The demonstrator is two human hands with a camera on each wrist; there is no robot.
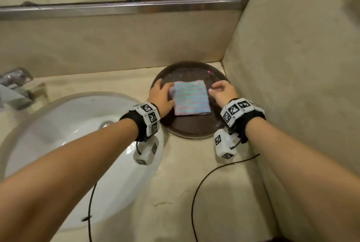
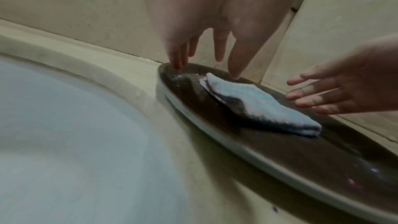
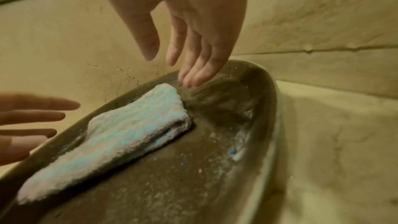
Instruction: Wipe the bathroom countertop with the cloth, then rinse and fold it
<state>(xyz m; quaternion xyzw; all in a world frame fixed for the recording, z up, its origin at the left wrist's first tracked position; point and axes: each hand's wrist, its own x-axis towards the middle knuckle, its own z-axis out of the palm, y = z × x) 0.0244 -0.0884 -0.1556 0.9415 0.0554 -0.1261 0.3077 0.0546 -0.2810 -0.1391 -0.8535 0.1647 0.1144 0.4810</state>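
Cloth (image 1: 191, 98) folded on tray (image 1: 196, 131); left hand (image 1: 160, 99), right hand (image 1: 224, 92) grips wide; contact unclear.

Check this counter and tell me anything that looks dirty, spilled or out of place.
The dark round tray in the corner is dusted with pale powdery residue and a few blue specks, yet the folded striped cloth lies right on it. A brownish stain marks the countertop near the front edge.

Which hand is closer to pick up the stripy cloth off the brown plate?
Probably the left hand: its fingertips sit at the folded cloth edge on the plate. The right hand hovers open just beside the cloth, apparently not touching. Neither hand holds it.
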